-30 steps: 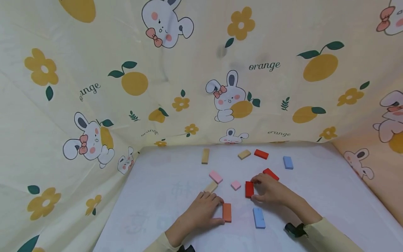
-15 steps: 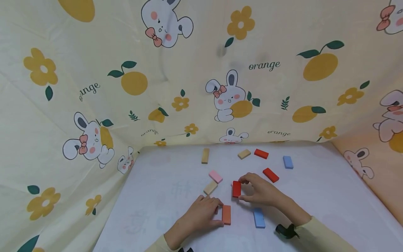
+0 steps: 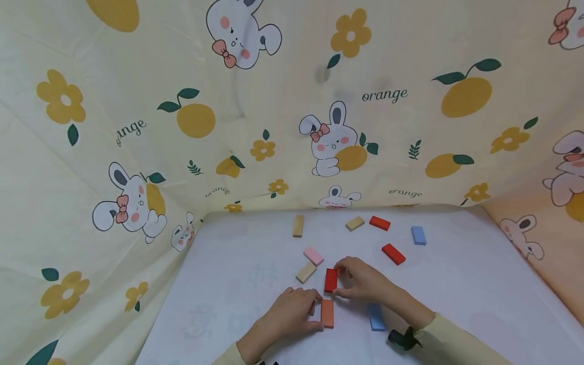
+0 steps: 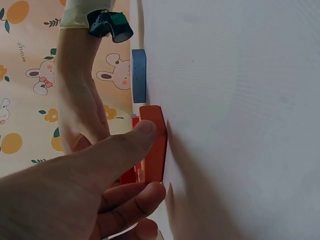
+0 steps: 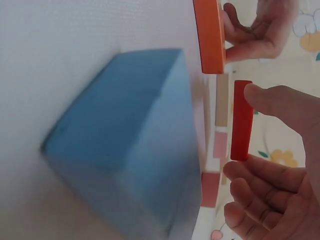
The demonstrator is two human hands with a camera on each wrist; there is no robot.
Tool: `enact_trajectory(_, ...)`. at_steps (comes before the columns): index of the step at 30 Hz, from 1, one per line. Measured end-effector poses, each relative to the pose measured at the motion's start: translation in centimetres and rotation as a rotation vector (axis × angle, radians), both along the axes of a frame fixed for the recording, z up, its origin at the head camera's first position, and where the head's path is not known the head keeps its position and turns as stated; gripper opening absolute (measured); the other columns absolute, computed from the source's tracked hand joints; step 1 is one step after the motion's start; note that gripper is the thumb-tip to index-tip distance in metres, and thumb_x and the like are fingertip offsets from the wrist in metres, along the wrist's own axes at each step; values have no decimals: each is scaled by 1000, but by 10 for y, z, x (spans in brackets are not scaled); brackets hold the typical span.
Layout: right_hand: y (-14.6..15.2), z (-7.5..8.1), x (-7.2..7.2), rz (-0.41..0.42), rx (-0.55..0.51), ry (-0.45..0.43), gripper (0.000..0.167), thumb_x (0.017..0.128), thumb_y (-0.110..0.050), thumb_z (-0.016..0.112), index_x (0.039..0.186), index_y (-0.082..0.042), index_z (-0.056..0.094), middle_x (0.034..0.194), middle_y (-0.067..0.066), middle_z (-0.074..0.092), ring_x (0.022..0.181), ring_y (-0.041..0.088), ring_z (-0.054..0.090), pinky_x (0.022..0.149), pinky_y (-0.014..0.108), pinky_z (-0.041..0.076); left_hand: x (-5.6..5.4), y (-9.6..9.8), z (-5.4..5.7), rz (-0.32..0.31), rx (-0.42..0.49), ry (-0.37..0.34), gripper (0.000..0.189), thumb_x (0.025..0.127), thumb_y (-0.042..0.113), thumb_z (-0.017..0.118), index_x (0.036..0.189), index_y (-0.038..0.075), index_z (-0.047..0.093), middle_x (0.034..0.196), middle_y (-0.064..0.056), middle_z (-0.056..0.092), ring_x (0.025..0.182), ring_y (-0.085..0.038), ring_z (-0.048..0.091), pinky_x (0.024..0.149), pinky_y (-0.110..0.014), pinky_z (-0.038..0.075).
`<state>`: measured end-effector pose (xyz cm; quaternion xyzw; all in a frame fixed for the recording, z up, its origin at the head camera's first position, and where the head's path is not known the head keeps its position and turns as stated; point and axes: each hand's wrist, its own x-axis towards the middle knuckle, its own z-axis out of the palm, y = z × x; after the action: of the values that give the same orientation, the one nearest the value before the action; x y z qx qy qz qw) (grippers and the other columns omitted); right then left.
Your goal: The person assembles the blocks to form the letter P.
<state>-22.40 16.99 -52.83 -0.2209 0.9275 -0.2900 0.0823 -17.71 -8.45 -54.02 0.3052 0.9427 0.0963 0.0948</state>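
My left hand pinches an orange wooden block by its ends, thumb at the near end and index finger at the far one. In the left wrist view the block stands just over the white surface. Held by its two ends, a red block is between thumb and fingers of my right hand. It sits right beyond the orange block, nearly in line with it. The right wrist view has the red block raised off the surface. A blue block lies beneath my right forearm, partly covered.
Left of the red block lie a natural wood block and a pink block. Farther back are two more wood blocks, a red block, another red block and a blue block. A printed curtain borders the table.
My right hand has carried the red block leftward, from beside the small pink block to just beyond the orange one. That pink block is now hidden. The left hand has shifted slightly nearer with its block.
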Motion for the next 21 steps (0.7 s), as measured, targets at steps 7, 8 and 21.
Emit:
enact_trajectory(7,-8,-1,-1,43,13,-33,59,82,-37,95,128,-12,68,112,0,67,102,16,59,91,41,59,1,0,4,14,-4,-21,45,86,54,88,109,23,64,82,18,59,81,-2,51,83,-28,45)
enact_trajectory(8,-9,-1,-1,47,19,-34,59,82,-37,95,128,-13,68,112,0,67,101,16,59,90,40,59,1,0,5,17,-3,-24,44,86,54,88,108,24,64,83,18,60,81,-2,51,83,-28,46)
enact_trajectory(21,-13,-4,-2,73,10,-72,59,81,-34,95,129,-12,69,112,0,67,101,18,60,91,44,58,2,-4,5,48,21,-54,56,87,54,88,126,20,67,76,18,52,68,-3,47,74,-27,44)
